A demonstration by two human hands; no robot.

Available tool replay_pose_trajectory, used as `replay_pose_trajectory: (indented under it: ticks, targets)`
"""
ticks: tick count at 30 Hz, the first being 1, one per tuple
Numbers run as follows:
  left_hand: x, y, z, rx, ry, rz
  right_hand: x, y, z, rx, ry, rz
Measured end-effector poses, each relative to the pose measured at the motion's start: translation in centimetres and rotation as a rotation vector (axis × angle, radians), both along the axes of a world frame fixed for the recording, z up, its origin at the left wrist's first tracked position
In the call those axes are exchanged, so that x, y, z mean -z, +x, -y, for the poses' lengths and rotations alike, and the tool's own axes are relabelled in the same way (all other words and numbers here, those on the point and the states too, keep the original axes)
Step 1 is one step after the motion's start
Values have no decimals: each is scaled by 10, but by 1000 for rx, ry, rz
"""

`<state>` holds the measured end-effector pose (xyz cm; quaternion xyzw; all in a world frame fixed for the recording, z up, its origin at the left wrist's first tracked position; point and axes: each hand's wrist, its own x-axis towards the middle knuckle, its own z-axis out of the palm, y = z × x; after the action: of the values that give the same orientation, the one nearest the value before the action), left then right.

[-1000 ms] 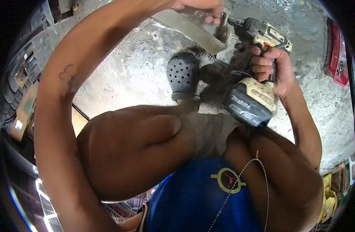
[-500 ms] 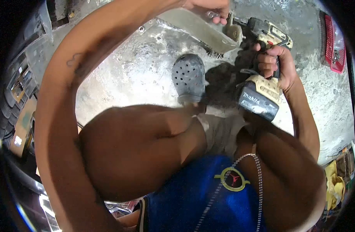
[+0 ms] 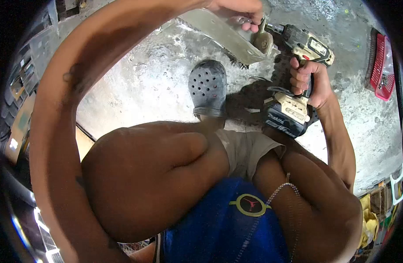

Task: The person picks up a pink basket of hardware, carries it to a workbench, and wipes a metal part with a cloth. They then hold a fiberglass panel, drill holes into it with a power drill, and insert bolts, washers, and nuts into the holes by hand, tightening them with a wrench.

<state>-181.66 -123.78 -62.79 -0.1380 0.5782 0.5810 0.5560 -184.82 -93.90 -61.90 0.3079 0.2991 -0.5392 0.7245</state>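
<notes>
My right hand is wrapped round the grip of a cream-and-black Makita cordless drill. The drill's battery faces me, and its metal nose points left. Opposite that nose, my left hand is closed at the upper end of a long grey metal piece. A shiny bit of metal shows among the left fingers, too small to name. The metal piece has a round disc at its right end and a dark, bristly lower edge. My left arm hides part of its left side.
A dark perforated clog on my foot rests on the stained concrete floor. A red plastic basket lies at the far right. Assorted items line the left edge, and a yellow bag sits at lower right.
The drill's nose has turned and moved left, close to the metal piece's right end. My left hand has shifted slightly downward with the piece. The view has also shifted slightly.
</notes>
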Motion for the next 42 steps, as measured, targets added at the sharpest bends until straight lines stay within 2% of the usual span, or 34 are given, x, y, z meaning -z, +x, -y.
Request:
replay_pose_trajectory:
  ticks: [5,11,14,17,19,21,23,25,27,29,30,31,33,34,36,42]
  targets:
    - [-7,0,1,-8,28,-38,8,13,-3,28,-20,-98]
    - [-10,0,1,-45,13,23,6,6,-5,8,-37,-60]
    - [-10,-6,5,11,-51,86,0,-2,-8,56,-90,-60]
    - [-10,6,0,-55,-49,51,4,-20,-50,172,-206,129]
    - [-8,8,6,-170,-64,-34,3,-34,-89,189,-295,103]
    - [-6,2,6,-42,-92,-54,-11,-48,-119,227,-457,93]
    - [-16,-1,3,-116,-104,10,-31,-61,-137,241,-526,-64]
    - [-21,-4,3,-82,-115,6,-56,-75,-148,210,-541,-139]
    - [-29,-3,0,-151,-165,4,-97,-82,-160,224,-455,-284]
    - [-24,-1,0,-137,-141,0,-133,-88,-166,273,77,-751]
    - [-21,-1,1,-138,-145,15,-144,-94,-167,217,256,-895]
    - [-21,-1,1,-135,-133,-1,-144,-105,-180,168,412,-1011]
    - [-22,-1,0,-177,-128,4,-141,-127,-192,67,554,-1164]
    - [-19,-3,2,-111,-111,17,-140,-136,-196,38,639,-1127]
    - [-19,0,0,-140,-110,30,-137,-146,-201,-51,760,-1079]
    - [-22,-4,-2,-148,-141,36,-146,-129,-197,-151,747,-1114]
